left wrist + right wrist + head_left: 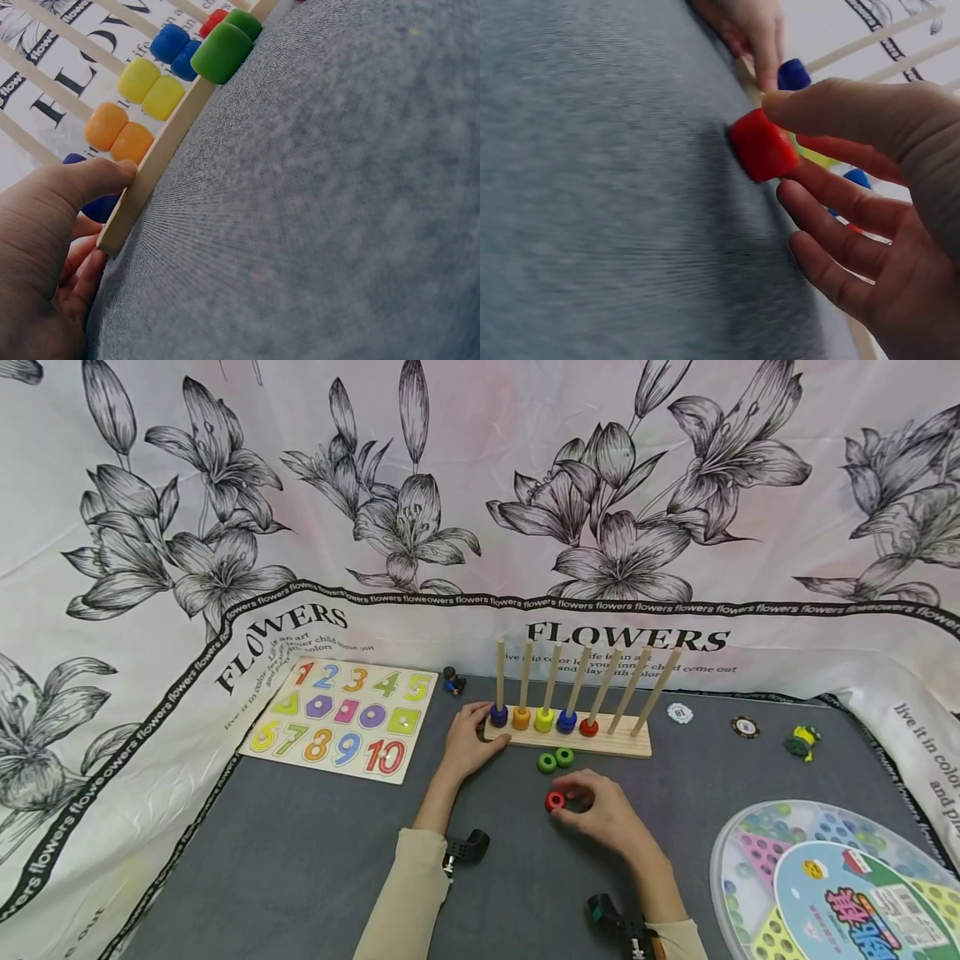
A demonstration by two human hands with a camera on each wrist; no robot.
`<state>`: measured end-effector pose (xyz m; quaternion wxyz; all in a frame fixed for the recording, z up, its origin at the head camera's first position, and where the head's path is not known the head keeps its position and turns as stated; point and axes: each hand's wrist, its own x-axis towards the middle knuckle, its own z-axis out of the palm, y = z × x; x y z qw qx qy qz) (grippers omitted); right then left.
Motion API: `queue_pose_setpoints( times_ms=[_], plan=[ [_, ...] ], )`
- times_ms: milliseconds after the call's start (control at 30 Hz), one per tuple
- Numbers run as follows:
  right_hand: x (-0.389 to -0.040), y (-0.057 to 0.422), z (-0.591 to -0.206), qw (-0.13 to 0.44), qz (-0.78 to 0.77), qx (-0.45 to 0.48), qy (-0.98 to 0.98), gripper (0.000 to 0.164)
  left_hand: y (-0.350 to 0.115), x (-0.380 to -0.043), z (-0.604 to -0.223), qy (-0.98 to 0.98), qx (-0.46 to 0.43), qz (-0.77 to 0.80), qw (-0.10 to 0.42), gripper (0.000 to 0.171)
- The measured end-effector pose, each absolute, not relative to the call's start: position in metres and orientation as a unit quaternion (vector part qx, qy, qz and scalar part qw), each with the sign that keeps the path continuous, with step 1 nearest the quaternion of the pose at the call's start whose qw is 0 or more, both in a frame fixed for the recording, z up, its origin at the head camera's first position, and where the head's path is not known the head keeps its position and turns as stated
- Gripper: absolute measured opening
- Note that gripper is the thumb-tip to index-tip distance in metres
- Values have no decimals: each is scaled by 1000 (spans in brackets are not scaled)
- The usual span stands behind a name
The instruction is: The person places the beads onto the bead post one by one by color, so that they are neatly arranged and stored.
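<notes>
A wooden peg stand (600,742) with several upright rods holds dark blue, orange (106,126), yellow (139,81), blue (566,722) and red (588,727) beads; the two rightmost rods are bare. My left hand (468,747) grips the stand's left end, thumb at the front edge and fingers round the end. A loose red bead (763,146) is pinched between the thumb and index finger of my right hand (606,814), in front of the stand. Whether that bead touches the table cannot be told. Two green beads (555,760) lie side by side between the right hand and the stand.
A number and shape board (337,718) lies at the left, a small dark figure (453,681) behind the stand's left end. To the right are two chips (746,727), a green and yellow toy (802,742) and a round Chinese checkers set (840,885). Flowered cloth rises behind.
</notes>
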<state>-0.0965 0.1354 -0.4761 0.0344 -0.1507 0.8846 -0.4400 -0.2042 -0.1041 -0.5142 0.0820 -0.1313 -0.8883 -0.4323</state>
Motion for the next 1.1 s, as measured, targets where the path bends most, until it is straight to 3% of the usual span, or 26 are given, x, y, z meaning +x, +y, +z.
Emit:
queue_pose_setpoints(
  times_ms=[700, 1100],
  plan=[
    [-95, 136, -487, 1, -484, -115, 868, 30, -105, -204, -514, -891, -129, -430, 74, 61],
    [-108, 144, -461, -161, -554, -37, 816, 35, -104, -205, -514, -891, -124, -430, 70, 62]
  ],
)
